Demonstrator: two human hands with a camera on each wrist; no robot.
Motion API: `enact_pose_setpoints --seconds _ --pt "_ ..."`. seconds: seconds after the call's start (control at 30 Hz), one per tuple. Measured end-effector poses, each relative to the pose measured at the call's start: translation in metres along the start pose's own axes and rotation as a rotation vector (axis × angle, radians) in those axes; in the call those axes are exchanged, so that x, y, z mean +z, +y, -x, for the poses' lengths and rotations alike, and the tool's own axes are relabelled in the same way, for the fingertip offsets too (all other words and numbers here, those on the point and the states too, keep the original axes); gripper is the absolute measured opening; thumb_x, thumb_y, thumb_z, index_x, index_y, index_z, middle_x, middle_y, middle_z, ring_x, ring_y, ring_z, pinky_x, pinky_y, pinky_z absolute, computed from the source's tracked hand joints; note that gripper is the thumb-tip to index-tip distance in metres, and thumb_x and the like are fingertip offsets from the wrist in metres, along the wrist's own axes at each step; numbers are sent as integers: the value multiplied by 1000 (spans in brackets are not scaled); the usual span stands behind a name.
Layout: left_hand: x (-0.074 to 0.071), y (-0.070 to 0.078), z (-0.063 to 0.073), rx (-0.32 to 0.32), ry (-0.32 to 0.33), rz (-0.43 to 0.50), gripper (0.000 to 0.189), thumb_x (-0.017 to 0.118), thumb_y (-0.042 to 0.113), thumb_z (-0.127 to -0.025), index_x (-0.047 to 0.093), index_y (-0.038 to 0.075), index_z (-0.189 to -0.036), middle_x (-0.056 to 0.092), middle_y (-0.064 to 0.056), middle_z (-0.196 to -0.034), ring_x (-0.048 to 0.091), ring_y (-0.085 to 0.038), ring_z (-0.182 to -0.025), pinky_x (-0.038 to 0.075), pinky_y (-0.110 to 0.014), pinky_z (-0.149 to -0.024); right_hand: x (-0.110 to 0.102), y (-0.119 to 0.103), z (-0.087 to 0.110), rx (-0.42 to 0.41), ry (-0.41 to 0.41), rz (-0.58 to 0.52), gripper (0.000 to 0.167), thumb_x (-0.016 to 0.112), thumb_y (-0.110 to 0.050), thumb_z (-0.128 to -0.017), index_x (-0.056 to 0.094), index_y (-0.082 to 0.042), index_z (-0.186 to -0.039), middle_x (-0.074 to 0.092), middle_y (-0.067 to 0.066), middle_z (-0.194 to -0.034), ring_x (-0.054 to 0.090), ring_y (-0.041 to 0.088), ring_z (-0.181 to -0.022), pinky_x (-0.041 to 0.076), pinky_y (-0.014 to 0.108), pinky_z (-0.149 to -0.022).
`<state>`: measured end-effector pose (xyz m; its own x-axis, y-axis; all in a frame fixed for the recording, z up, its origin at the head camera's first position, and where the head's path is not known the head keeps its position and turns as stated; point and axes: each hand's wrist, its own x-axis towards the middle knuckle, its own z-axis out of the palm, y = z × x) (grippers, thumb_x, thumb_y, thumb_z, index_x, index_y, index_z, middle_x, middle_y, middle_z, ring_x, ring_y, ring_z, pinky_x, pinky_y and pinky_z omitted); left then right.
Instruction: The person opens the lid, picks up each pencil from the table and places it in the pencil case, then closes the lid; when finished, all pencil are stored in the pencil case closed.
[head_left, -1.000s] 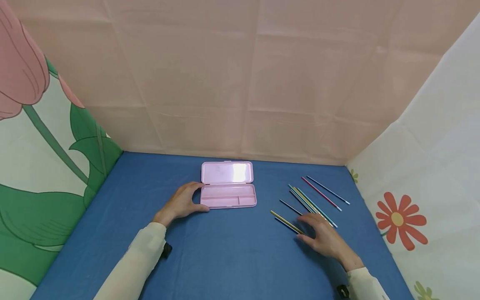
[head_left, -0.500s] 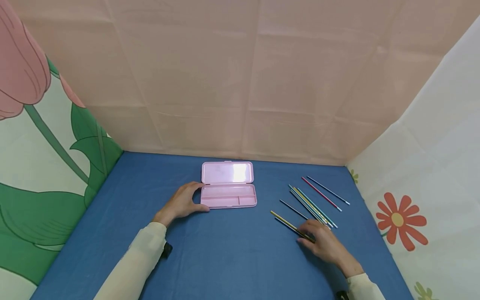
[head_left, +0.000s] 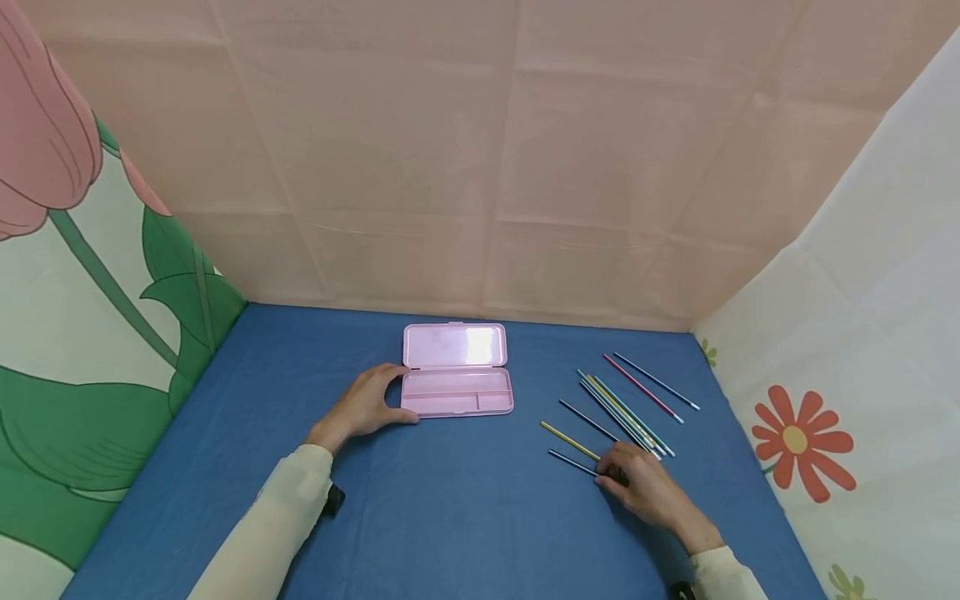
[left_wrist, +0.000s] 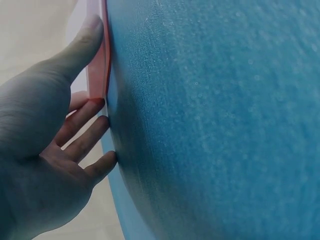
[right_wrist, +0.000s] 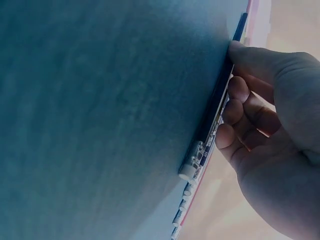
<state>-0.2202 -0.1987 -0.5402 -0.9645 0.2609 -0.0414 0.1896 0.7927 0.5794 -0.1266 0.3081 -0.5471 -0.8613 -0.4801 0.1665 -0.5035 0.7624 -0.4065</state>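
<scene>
A pink pencil case [head_left: 438, 405] lies with its lid raised at the middle of the blue table. My left hand [head_left: 362, 404] holds its left end, thumb at the front corner and fingertips by the hinge. The left wrist view shows the thumb against the pink wall of the case [left_wrist: 98, 77]. To the right, my right hand [head_left: 647, 485] pinches a dark blue pencil [head_left: 572, 462]; in the right wrist view the thumb presses on this pencil [right_wrist: 216, 105], whose white eraser end points back toward the wrist. A yellow pencil [head_left: 566, 437] lies just beyond it, its rear part hidden by the fingers.
Another dark pencil [head_left: 587, 418] and a bundle of several pencils [head_left: 618, 410] lie beyond the right hand. Farther back are a red pencil [head_left: 642, 387] and a blue pencil [head_left: 657, 381]. Cloth walls [head_left: 480, 167] border the table at the back and sides.
The right thumb and fingers have closed on the dark blue pencil, and its front end has swung away from the yellow one. The left hand and the case have stayed put.
</scene>
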Motion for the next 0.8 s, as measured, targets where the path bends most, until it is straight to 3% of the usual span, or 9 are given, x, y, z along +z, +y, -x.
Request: enact_pose_setpoints --seconds 0.33,0.47,0.63,0.8 --pt "-1 0 1 -9 -7 6 94 98 43 -89 56 4 -164 53 -27 -171 50 -52 -159 44 -73 -128 0 -1 0 7 -1 -29 16 91 -8 -94 79 -19 -96 66 -14 -91 58 -4 -81 54 22 -67" --pt "-1 0 1 -14 -9 7 94 98 43 -89 56 5 -164 53 -27 -171 50 -52 -159 45 -73 -128 -4 -4 -2 8 -4 -93 18 88 -6 -97 78 -21 -98 68 -14 -93 58 -5 -82 54 22 -68" --pt "-1 1 1 -15 -11 10 94 99 43 -88 56 5 -163 54 -27 -170 51 -52 -158 45 -73 -128 -13 -12 -10 3 -35 -182 11 82 -8 -103 77 -18 -105 73 -13 -96 63 -7 -82 59 22 -70" --pt "-1 2 1 -16 -10 13 94 98 43 -89 56 5 -163 54 -27 -170 51 -52 -158 44 -73 -129 -19 -20 -26 -21 -44 -195 3 80 -14 -106 79 -11 -109 77 -8 -98 67 -5 -83 62 23 -71"
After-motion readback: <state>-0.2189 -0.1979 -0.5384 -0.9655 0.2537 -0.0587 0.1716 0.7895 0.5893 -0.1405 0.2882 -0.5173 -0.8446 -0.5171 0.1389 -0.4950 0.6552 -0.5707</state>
